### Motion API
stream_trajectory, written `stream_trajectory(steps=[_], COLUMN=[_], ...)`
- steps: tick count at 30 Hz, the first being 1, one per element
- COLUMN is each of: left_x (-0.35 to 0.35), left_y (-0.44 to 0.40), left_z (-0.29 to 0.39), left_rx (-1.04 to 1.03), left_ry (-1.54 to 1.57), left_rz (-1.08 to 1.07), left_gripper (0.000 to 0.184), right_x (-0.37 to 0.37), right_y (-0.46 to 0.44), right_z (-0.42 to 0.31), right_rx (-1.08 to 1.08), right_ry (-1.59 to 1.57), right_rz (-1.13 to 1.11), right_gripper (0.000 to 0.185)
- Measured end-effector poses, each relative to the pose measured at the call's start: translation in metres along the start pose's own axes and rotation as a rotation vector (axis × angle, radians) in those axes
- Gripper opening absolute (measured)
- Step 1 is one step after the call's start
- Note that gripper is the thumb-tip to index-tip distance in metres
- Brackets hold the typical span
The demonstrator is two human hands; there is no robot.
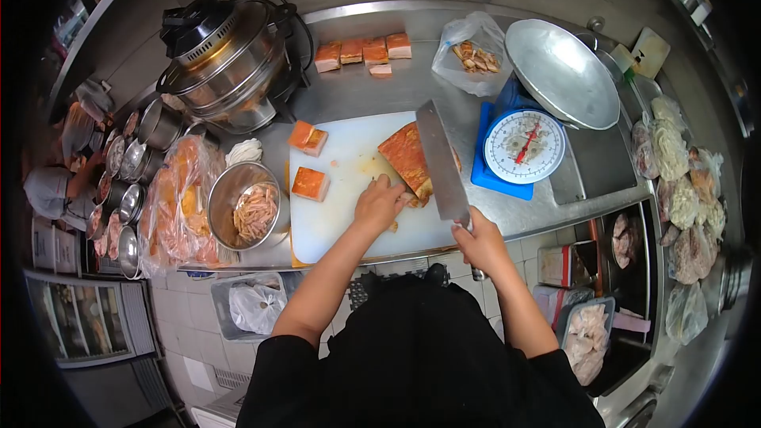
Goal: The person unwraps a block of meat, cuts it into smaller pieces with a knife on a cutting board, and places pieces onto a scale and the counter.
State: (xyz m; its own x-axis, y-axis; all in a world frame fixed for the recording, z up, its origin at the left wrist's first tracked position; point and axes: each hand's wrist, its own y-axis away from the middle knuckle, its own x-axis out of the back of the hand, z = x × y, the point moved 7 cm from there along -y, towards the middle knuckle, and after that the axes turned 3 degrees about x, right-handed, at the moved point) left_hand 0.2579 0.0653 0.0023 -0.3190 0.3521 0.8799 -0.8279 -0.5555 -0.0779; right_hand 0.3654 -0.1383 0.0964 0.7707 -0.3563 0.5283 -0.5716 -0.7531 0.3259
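A slab of roast pork with browned skin lies on the white cutting board. My left hand is at its near-left edge, fingers bent against the meat and small scraps beside it. Wrapped round the handle of a cleaver, my right hand keeps the broad blade over the slab's right side, hiding part of it. Whether the blade touches the meat, I cannot tell. Two cut pork blocks sit on the board's left side.
Several pork blocks line the counter's back. A bag of browned pieces and a dial scale with a metal pan stand right. Left are a steel pot of meat strips, bagged meat and a glass-bowled cooker. Another person is far left.
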Motion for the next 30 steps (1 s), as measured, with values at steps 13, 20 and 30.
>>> stream_trajectory(steps=[13,20,30], left_x=[0.048,0.016,0.036], left_y=[0.000,-0.022,-0.021], left_z=[-0.006,-0.028,-0.083], left_rx=[0.238,0.081,0.619], left_ry=[0.066,-0.127,1.044], left_rz=[0.126,0.044,0.257], left_gripper=[0.031,0.030,0.026], right_x=[0.005,0.001,0.009], right_y=[0.048,0.029,0.040], right_z=[0.071,0.055,0.072], right_rx=[-0.143,-0.148,-0.184], right_ry=[-0.250,-0.218,-0.274], right_rz=[-0.045,-0.122,-0.078], right_gripper=[0.022,0.022,0.021])
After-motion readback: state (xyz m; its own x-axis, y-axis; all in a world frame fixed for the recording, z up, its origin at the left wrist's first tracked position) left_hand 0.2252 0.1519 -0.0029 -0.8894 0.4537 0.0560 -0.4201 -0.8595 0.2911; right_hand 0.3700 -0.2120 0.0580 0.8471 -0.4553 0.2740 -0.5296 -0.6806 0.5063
